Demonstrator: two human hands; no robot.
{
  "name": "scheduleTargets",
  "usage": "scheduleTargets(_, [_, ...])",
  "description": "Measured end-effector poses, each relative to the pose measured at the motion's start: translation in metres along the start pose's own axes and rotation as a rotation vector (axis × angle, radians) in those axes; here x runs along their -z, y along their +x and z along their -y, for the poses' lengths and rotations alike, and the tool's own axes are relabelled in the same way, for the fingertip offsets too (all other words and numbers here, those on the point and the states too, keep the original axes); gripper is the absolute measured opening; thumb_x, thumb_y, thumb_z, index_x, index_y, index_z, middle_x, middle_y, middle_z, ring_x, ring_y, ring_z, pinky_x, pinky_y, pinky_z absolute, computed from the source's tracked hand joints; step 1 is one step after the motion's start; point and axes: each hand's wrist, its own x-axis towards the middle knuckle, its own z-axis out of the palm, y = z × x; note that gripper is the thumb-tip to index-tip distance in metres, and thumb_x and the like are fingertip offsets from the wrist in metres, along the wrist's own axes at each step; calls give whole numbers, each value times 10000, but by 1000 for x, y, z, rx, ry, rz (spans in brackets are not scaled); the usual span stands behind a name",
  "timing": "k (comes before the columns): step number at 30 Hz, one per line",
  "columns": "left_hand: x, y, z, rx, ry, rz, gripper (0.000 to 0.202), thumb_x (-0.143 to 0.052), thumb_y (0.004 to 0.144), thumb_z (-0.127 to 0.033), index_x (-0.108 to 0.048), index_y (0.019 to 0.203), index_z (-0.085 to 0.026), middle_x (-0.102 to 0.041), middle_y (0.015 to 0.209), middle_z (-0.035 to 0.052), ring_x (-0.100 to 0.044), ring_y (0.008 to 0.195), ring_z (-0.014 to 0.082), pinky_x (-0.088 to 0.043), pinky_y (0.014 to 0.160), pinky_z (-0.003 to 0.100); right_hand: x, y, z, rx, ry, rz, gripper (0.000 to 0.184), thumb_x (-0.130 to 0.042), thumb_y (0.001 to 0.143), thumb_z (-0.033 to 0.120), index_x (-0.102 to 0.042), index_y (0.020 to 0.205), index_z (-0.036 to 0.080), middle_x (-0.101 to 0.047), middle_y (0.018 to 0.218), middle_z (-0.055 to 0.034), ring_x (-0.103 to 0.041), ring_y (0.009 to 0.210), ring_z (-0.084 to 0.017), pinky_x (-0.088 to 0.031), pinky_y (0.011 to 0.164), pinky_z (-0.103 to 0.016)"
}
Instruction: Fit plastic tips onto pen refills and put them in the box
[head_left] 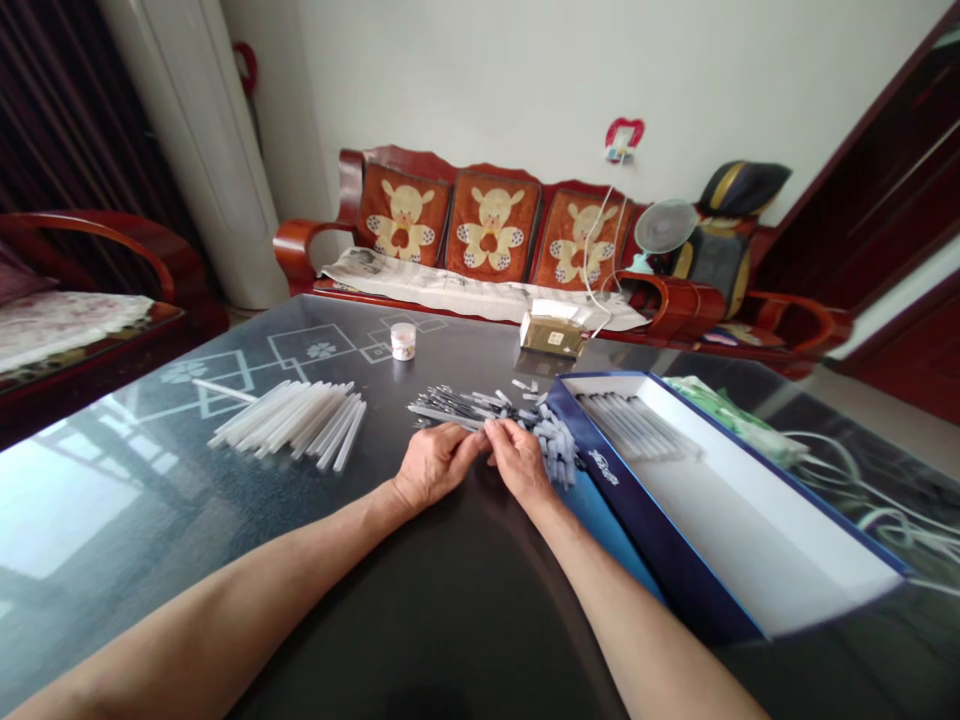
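While the left hand [439, 465] and right hand [519, 462] are grasping a thin grey stick [442, 414] between their fingertips, a heap of similar sticks [532, 420] is lying just beyond them near the glass table's [465, 370] middle. White tubes [289, 420] are lying toward the left edge, and an open blue box [675, 560] is sitting by the right edge.

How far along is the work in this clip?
Done: a row of grey sticks lies in the blue box. In hand: the left hand and right hand meet at the loose pile. Left: that pile and the white tubes lie on the table.
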Motion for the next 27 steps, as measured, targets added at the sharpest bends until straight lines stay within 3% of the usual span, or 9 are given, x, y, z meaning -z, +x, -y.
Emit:
scheduleTargets(3, [-1, 4, 9, 353, -222, -64, 474, -446, 911, -511, -624, 648, -159, -593, 565, -1, -537, 517, 105, -412, 541, 204, 0, -5, 8, 39, 6, 28, 322, -494, 868, 487, -638, 792, 210, -663, 693, -13, -616, 625, -155, -465, 555, -247])
scheduleTargets(5, [-2, 7, 16, 476, -421, -103, 478, -486, 866, -570, -640, 686, -154, -629, 617, 7, -573, 544, 121, -439, 539, 209, -2, -9, 13, 144, -86, 50, 258, -524, 864, 416, -643, 774, 205, -659, 705, -14, -617, 662, -155, -468, 610, -255])
scheduleTargets(9, [-4, 12, 20, 508, -707, -103, 423, -615, 780, -545, -679, 888, -140, -655, 717, 12, -597, 605, 131, -498, 592, 236, -10, -18, 20, 352, -250, 127, 162, -583, 832, 297, -650, 723, 198, -652, 743, -22, -612, 714, -156, -466, 690, -275])
scheduleTargets(15, [-5, 16, 17, 559, -888, -89, 453, -653, 706, -356, -609, 1100, -136, -649, 789, 13, -585, 602, 117, -504, 566, 239, -19, -22, 19, 448, -279, 190, 114, -600, 844, 283, -685, 829, 209, -671, 904, -43, -630, 847, -165, -480, 794, -288])
scheduleTargets(18, [-5, 15, 21, 494, -701, -110, 385, -553, 766, -305, -597, 1114, -145, -640, 760, 5, -568, 586, 112, -495, 565, 236, -20, -22, 18, 476, -269, 168, 135, -561, 863, 250, -673, 807, 199, -660, 849, -36, -621, 809, -154, -476, 765, -271])
scheduleTargets(22, [-5, 8, 23, 231, -151, -108, 285, -472, 879, -289, -613, 1096, -169, -671, 829, 33, -623, 732, 146, -509, 733, 274, -10, -14, 17, 481, -290, 1, 198, -503, 879, 246, -648, 756, 192, -621, 746, -25, -588, 708, -142, -466, 687, -253])
scheduleTargets(24, [-6, 4, 20, 75, 50, -53, 296, -440, 923, -296, -599, 1144, -181, -678, 930, 58, -643, 842, 167, -507, 787, 280, 6, -3, 16, 478, -320, -114, 216, -476, 890, 261, -663, 803, 195, -643, 804, -39, -600, 756, -149, -472, 724, -256])
scheduleTargets(27, [-8, 0, 18, -65, 235, 57, 321, -399, 955, -280, -568, 1215, -197, -661, 900, 57, -646, 831, 166, -514, 730, 252, 39, 13, 10, 348, -489, -260, 213, -498, 855, 250, -700, 836, 189, -668, 843, -58, -610, 770, -161, -472, 762, -269])
